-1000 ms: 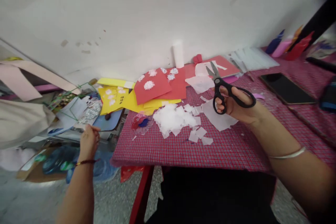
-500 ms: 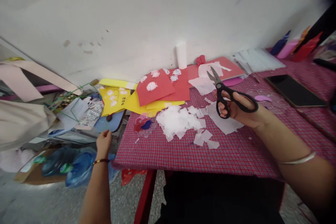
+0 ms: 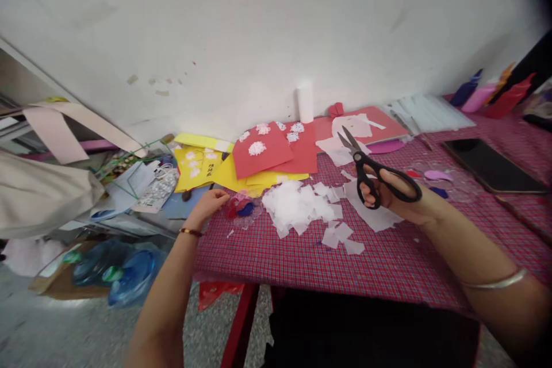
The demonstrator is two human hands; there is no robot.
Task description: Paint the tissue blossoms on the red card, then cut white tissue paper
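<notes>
My right hand [image 3: 383, 192] is closed around the handles of black-handled scissors [image 3: 368, 164], blades pointing up and left, slightly parted. Beneath it lies a sheet of white paper [image 3: 375, 215]. To the left spreads a heap of small cut white paper pieces [image 3: 295, 207], with a few loose squares [image 3: 342, 233] in front. My left hand [image 3: 212, 205] is over the table's left edge, fingers reaching out and apparently holding nothing. Beside its fingertips sits a clear plastic dish with red and blue paint [image 3: 245, 209].
Red cards with paper flowers [image 3: 267, 155] and yellow sheets [image 3: 230, 172] lie along the wall. A white roll [image 3: 305, 103] stands behind. At right are a phone [image 3: 494, 164] and paint bottles [image 3: 478, 95]. Water jugs [image 3: 133, 270] stand on the floor at left.
My left hand has come up and right, from beside the table to its left edge near the paint dish. My right hand still holds the scissors. The view has shifted slightly.
</notes>
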